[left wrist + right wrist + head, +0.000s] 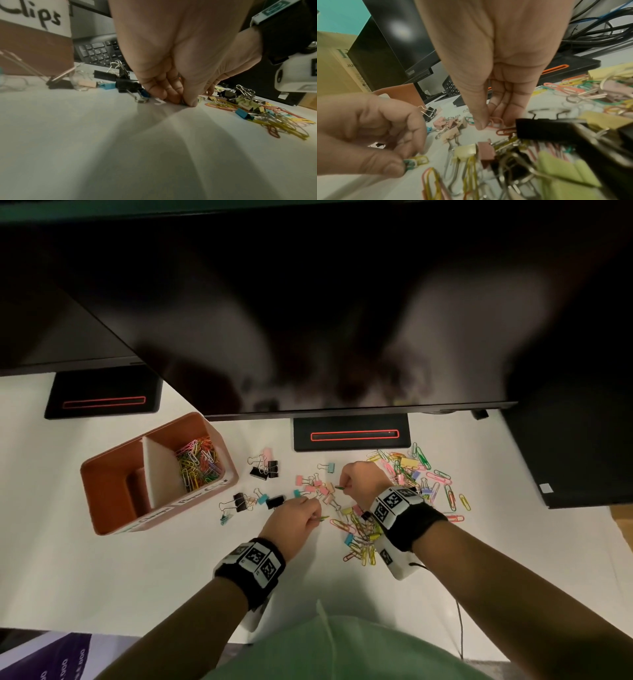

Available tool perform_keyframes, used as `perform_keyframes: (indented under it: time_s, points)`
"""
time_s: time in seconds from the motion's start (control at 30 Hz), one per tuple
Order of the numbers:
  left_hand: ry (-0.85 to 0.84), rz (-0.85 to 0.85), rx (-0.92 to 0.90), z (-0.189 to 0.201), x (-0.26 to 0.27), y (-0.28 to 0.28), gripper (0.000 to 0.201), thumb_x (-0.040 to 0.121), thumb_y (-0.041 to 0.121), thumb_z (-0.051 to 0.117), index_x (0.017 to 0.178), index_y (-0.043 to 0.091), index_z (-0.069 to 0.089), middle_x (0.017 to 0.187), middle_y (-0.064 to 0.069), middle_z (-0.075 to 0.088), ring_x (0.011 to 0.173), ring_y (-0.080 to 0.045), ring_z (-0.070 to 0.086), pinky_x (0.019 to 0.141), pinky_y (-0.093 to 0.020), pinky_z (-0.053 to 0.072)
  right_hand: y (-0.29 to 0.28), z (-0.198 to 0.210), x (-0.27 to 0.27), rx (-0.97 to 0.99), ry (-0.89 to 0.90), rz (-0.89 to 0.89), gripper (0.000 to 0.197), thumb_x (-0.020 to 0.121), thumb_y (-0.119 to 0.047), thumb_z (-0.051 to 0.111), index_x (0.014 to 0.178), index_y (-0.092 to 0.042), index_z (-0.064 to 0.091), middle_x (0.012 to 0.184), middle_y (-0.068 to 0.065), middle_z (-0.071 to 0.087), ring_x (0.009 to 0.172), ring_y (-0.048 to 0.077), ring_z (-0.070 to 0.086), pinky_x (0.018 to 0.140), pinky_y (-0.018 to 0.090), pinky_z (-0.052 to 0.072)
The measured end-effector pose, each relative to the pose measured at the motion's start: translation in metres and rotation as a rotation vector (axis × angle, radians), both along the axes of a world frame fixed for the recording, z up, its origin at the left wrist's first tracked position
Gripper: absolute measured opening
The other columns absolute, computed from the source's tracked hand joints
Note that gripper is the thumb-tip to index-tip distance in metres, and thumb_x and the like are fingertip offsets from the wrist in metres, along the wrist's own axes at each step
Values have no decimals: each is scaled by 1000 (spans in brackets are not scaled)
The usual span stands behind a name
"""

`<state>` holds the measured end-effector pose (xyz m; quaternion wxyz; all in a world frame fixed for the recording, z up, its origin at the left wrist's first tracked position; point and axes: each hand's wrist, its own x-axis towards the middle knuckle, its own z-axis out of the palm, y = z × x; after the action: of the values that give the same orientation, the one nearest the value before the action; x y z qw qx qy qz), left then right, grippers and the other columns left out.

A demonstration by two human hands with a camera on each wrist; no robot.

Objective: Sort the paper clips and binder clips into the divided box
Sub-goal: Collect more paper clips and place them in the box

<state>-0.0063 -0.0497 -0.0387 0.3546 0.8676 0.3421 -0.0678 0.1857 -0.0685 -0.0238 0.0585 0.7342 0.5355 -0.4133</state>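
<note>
Picking step, paper clips. My left hand [297,517] pinches a small bunch of clips [415,161], teal and yellow, between thumb and curled fingers, low over the worktop [144,577]. My right hand [359,479] sits just ahead of it and to the right, thumb and fingertips closed on a pink clip [495,121] lying on the worktop; a green tip pokes out of that pinch in the head view. Box [113,470] is well off to the left of my left hand: far compartment holds a heap of paper clips, near one looks empty, so no binder clips sorted yet, I'd say. Mixed pile [363,535] lies between and under my wrists, more to the right of my right hand.

Next move, I reckon: lift both pinches clear without dragging neighbours, carry left to the far compartment, release.

Head view shows the box fill; wrist views don't. Right wrist shows clip colours in both pinches. Left wrist shows only thumb and fingertips pressed to the worktop, contents barely visible, plus a "Clips" label [32,13] on the box.
</note>
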Motion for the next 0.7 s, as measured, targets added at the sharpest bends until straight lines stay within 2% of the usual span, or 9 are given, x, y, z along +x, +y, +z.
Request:
perform_keyframes:
  time_s: [0.1,0.23,0.27,0.33,0.4,0.47,0.57,0.7]
  points:
    - [-61,49,-22,3,-5,-2,20,89,13,54,108,14,57,87,1,55,79,-11,43,72,-23,38,-2,2,0,9,9,34,26,85,-6,57,109,-10,65,114,6,64,103,22,59,88,27,48]
    - [-134,95,-12,10,1,10,38,86,6,54,121,22,55,82,10,47,74,-11,47,77,-22,43,1,8,3,50,61,56,27,86,-9,59,114,-10,61,115,7,62,102,21,59,88,25,47]
    - [-126,63,-1,10,3,15,40,86,5,54,121,24,56,84,9,49,74,-12,51,82,-24,45,1,9,2,88,70,61,30,85,-9,61,115,-11,60,114,6,63,101,20,58,90,25,47]
    - [-54,-7,23,9,8,22,40,87,7,52,122,26,55,97,1,57,83,-19,58,93,-35,47,2,12,-3,116,86,115,39,83,-9,64,120,-16,57,112,4,62,99,16,56,91,25,46]
    - [27,-28,27,8,9,28,41,87,8,50,123,28,53,111,-6,58,95,-24,59,92,-40,48,-1,11,-9,135,90,147,37,87,-6,57,121,-19,59,115,6,60,102,20,55,90,28,44]
    - [6,9,23,7,6,33,44,85,6,51,123,29,53,103,-2,59,90,-22,58,85,-40,50,-9,10,-10,147,78,121,34,90,-5,48,118,-18,61,117,7,58,105,25,56,89,30,45]
    - [-24,71,12,9,0,37,51,84,5,53,130,26,48,81,5,48,78,-16,51,79,-37,50,-18,8,-5,119,70,97,29,93,-8,48,117,-14,61,117,8,58,105,24,56,88,26,43]
    - [-33,83,31,12,3,36,45,86,7,53,128,23,51,83,4,48,78,-16,51,79,-35,50,-19,13,3,58,75,79,31,91,-5,49,119,-13,60,117,8,59,104,22,57,86,24,43]
